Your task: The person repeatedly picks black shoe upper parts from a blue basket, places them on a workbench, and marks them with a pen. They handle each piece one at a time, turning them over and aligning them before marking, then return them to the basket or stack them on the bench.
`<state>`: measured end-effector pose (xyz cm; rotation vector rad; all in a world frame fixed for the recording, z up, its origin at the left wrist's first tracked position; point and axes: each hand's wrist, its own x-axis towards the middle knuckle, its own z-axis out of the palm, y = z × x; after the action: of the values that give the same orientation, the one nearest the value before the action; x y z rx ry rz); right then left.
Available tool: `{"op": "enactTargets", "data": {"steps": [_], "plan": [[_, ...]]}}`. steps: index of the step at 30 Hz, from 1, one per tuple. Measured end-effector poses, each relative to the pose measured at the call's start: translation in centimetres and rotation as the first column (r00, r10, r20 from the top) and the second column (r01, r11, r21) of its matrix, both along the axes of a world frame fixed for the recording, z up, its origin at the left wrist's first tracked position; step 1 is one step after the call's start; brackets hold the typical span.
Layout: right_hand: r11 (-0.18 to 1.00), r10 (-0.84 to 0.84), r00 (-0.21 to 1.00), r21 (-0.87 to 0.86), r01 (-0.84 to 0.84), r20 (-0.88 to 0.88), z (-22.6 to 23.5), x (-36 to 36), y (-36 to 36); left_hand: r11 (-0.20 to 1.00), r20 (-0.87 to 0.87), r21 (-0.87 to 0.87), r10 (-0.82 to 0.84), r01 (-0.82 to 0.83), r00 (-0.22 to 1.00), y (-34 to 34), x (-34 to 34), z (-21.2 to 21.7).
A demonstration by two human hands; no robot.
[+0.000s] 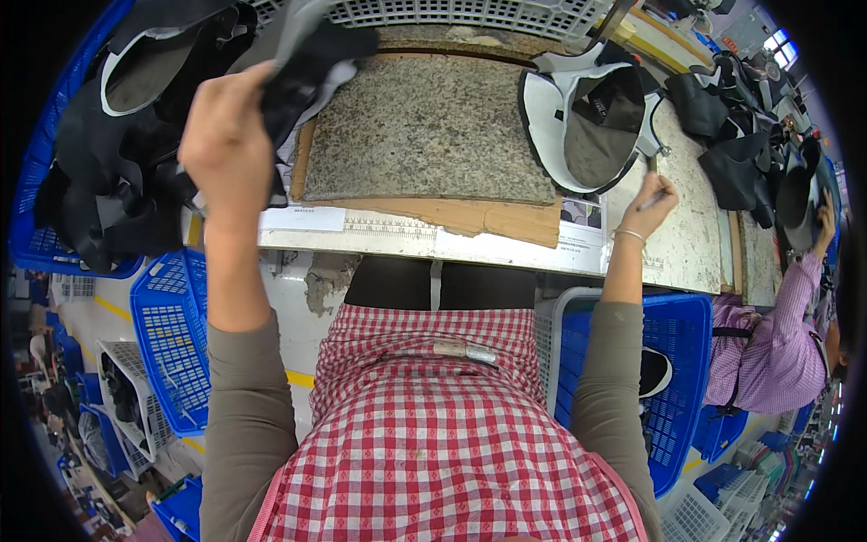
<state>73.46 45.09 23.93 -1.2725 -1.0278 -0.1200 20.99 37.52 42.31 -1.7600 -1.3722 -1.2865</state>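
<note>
Left hand: your left hand (230,149) is raised over the left end of the bench, its fingers clamped on a black-and-white piece (316,77); motion blur hides the piece's exact shape.
Right hand: your right hand (648,206) is over the right part of the bench, its fingers curled together around a slim dark tool (652,200); you cannot tell the tool's kind from this view.
White-rimmed upper: the shoe upper (545,135) lies at the right end of the board, its grey lining facing up, just beyond your right hand; whether the hand touches it, you cannot tell.
Board: in front of you the speckled grey board (424,126) lies on brown cardboard (506,219), which shows along its near edge.
Bench edge: a ruler strip (388,225) runs along the white bench (691,203) on your side.
Left of you: black pieces (99,181) heap over a blue basket (27,217).
Far side: a white crate (470,14) stands beyond the board.
Right of you: more dark uppers (741,172) are piled near a co-worker (781,361) in a checked shirt.
Below your right arm: a blue basket (691,361) holds a black-and-white item (652,372).
</note>
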Motion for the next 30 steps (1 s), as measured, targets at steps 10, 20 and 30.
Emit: {"op": "enactTargets", "data": {"steps": [10,20,30], "plan": [[0.555,0.729,0.636,-0.324,-0.766,-0.254,4.4,-15.3,-4.2,0.604,-0.043,-0.757,-0.424,0.247,0.905,4.1,7.1,-12.0],[0.467,0.729,0.598,-0.397,-0.790,-0.332,1.6,-23.0,0.1,0.749,0.164,-0.577,-0.283,0.325,0.945,8.1,6.9,-16.1],[0.564,0.689,0.707,-0.495,-0.661,-0.159,1.5,-24.3,0.2,0.738,0.289,-0.512,-0.334,0.440,0.897,8.9,5.7,-17.0]]}}
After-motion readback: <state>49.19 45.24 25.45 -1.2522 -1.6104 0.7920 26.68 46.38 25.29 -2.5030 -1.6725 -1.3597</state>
